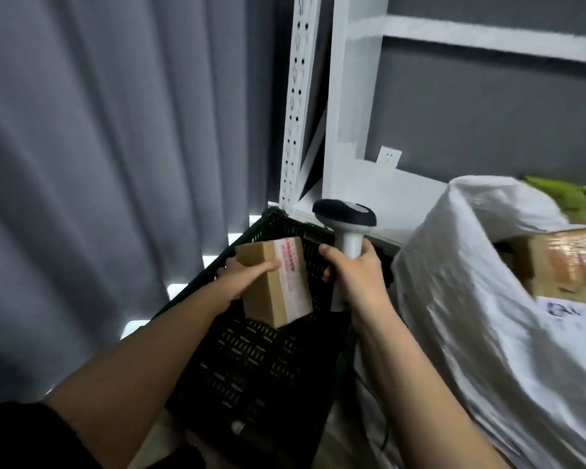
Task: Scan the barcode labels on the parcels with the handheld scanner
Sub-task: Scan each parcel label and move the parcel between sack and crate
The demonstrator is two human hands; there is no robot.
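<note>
1. While the left hand grips a small cardboard box by its left side, thumb lying across the top face, the box hangs tilted over a black plastic crate.
2. A white label with red print runs along the right part of the box's upper face; the print is too blurred to read.
3. The right hand is curled round the white handle of a scanner, which stands upright just to the right of the box, apart from it.
4. The scanner's dark head sits above the hand and points left and away, towards the far rim of the crate.
5. The crate has slotted walls and stands on the floor beside a grey curtain.
6. To the right lies a large white sack, open at the top, with brown parcels showing inside it.
7. A sheet of white paper with dark print rests on the sack's near side.
8. Behind the crate rises a white shelf frame against a grey wall, with a white wall socket low on it.
</note>
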